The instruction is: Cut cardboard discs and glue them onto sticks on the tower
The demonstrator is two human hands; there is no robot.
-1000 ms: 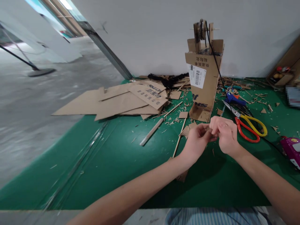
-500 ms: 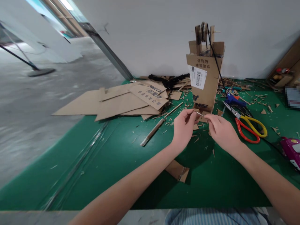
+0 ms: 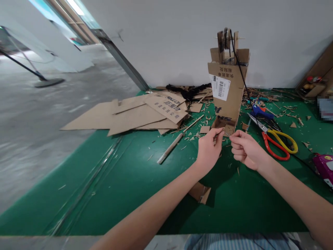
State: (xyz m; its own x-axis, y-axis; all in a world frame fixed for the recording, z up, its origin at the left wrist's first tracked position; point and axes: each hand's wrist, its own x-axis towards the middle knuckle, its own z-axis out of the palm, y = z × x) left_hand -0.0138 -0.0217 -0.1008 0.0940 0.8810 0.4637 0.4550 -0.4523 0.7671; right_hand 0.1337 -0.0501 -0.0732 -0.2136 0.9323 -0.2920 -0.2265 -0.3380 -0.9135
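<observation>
Close together in front of the tall cardboard box (image 3: 229, 93), my two hands are both pinched. My left hand (image 3: 209, 147) is closed at the fingertips on something too small and covered to name. Thumb and forefinger of my right hand (image 3: 246, 149) grip one end of a thin rod (image 3: 227, 134), which points toward the left fingertips. Whether the rod touches what the left hand holds, I cannot tell. The box stands upright, with a wheel (image 3: 227, 39) mounted between cardboard posts on top and a black cord (image 3: 239, 67) hanging from it.
Red-and-yellow-handled scissors (image 3: 277, 140) lie to the right, with a purple device (image 3: 324, 168) beyond them. Flat cardboard sheets (image 3: 140, 118) are piled at left. A rolled stick (image 3: 170, 148), scraps and a folded cardboard piece (image 3: 200, 192) lie on the green table (image 3: 117, 194).
My hands have moved slightly down and apart, the right one turning so its curled fingers show. A square cardboard scrap now shows beside the left hand. The view has shifted a little.
</observation>
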